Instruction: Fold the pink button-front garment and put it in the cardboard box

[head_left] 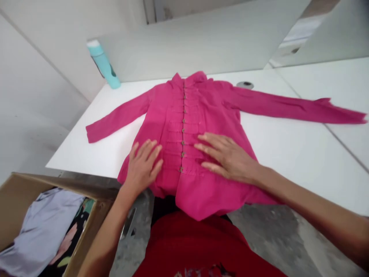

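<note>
Across the flat white tabletop (pixel 276 146) lies a magenta long-sleeved cloth shirt (pixel 194 125) with a buttoned front, collar at 12 o'clock, sleeves out to 9 and 3, hem at 6 hanging past the near edge. Both hands bare, nothing gripped: left hand (pixel 143 165) spread loosely over the shirt at 8 o'clock from its centre, right hand (pixel 225 156) at 4, fingers parted, palm down. They look laid on the cloth; slight blur, can't tell how hard they press. For good smoothing, I'd say: even, light palm pressure, strokes outward from the button line, so the placket stays straight. Creases show near the 2 o'clock shoulder, and the 3 o'clock cuff looks crumpled, so both probably need attention. Overhanging hem could drag the cloth; best kept supported. Tall turquoise bottle with a white cap (pixel 103 63) between 10 and 11, well apart from the shirt. Open brown cardboard box (pixel 17 204) at 8, below table level, pale lavender fabric (pixel 49 223) inside over dark floral fabric (pixel 70 242).
</note>
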Demonstrator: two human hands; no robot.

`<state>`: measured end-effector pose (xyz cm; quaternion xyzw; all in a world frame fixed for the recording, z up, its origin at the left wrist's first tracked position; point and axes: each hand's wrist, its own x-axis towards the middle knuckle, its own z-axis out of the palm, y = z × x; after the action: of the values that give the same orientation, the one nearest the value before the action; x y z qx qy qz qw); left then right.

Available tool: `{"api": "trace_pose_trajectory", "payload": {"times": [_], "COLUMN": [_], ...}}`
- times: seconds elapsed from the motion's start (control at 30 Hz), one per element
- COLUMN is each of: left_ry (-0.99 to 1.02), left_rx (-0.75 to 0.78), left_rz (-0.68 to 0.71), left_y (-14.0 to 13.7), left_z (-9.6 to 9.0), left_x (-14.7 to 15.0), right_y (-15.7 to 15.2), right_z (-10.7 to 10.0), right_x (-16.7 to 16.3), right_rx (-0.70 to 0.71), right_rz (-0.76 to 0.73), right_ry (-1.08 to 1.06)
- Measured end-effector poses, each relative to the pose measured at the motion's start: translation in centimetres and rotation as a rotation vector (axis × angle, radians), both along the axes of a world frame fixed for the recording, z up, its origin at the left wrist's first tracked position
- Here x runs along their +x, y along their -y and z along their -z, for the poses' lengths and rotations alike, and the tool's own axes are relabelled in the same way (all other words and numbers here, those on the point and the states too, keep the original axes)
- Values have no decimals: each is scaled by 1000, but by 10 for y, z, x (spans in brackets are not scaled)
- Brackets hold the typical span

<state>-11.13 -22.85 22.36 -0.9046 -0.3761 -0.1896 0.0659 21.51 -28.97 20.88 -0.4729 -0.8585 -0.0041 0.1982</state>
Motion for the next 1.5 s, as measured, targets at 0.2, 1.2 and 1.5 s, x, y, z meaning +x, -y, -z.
{"api": "trace_pose_trajectory", "payload": {"times": [0.2, 1.2, 1.5], "left_ry": [169, 93, 85], "left_rx": [-5, -91, -100], "left_rz": [292, 265, 271], "left_y": [48, 26, 22], "left_z": [7, 26, 31], "left_x": [28, 62, 60], "right_y": [40, -217, -198], "right_z": [2, 5, -18], "right_x": [-8, -8, 36], "right_rx": [-29, -188, -130], "right_rz": [-175, 469, 461], "right_ry": [-100, 52, -87]}}
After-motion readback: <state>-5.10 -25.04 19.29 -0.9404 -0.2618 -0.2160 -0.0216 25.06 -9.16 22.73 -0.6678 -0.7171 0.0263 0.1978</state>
